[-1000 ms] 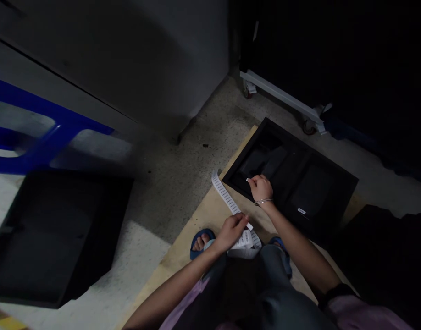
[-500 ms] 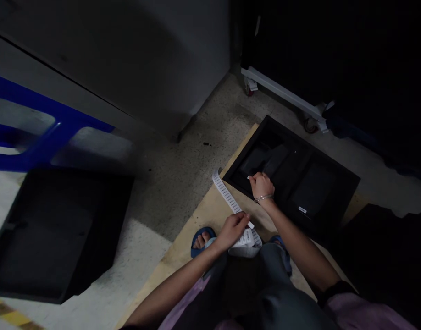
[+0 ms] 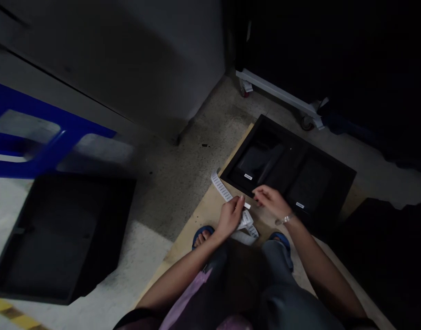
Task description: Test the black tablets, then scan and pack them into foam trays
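My left hand [image 3: 231, 215] is closed on a strip of white printed labels [image 3: 221, 187], which runs to the upper left and also hangs in loops below the fingers. To its right, my right hand [image 3: 270, 200] is over the near edge of a flat black tray-like piece [image 3: 310, 149], its fingers loosely bent and a little apart, with nothing visible in them. One small white label [image 3: 248, 177] sits on the left part of the black piece. A second label [image 3: 300, 205] is on the right part, beside my right wrist.
The black piece lies on a tan board [image 3: 196, 229], where my feet also are. A black box [image 3: 59, 238] stands on the floor at left, under a blue frame [image 3: 73, 123]. At the back stands a wheeled rack [image 3: 279, 91]; a grey cabinet [image 3: 183, 59] is beside it.
A white label that was at my right hand's fingertips now lies on the left part of the black piece. My right hand has drawn back toward me, nearer the strip.
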`<action>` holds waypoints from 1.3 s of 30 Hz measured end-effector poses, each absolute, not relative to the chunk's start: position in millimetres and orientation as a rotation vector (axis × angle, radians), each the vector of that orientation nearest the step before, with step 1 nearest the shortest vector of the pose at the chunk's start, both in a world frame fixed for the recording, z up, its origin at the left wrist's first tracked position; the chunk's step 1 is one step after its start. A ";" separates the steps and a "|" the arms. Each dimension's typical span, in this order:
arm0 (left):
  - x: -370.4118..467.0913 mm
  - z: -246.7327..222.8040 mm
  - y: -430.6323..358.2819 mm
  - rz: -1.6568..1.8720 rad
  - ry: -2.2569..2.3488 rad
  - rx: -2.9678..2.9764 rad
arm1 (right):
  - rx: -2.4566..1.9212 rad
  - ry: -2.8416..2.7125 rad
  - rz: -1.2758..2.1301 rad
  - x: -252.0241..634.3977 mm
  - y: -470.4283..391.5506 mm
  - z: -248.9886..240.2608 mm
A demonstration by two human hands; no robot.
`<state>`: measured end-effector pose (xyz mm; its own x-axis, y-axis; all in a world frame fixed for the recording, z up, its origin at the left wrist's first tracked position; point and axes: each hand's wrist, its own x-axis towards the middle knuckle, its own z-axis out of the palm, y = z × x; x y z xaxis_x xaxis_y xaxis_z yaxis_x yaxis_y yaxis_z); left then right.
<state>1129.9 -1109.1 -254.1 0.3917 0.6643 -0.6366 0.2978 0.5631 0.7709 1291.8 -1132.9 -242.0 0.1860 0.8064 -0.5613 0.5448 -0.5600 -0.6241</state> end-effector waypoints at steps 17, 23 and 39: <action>1165.6 -263.8 -1124.4 -0.218 0.950 1.757 | -1.521 -0.140 1.145 1314.9 -1215.9 -213.3; 1180.8 -289.0 -1110.0 -0.630 0.803 2.338 | -1.567 -0.030 1.130 1321.7 -1232.3 -216.6; 1273.7 -276.4 -1064.7 -0.436 0.840 2.403 | -1.688 0.307 0.590 1344.0 -1268.6 -270.4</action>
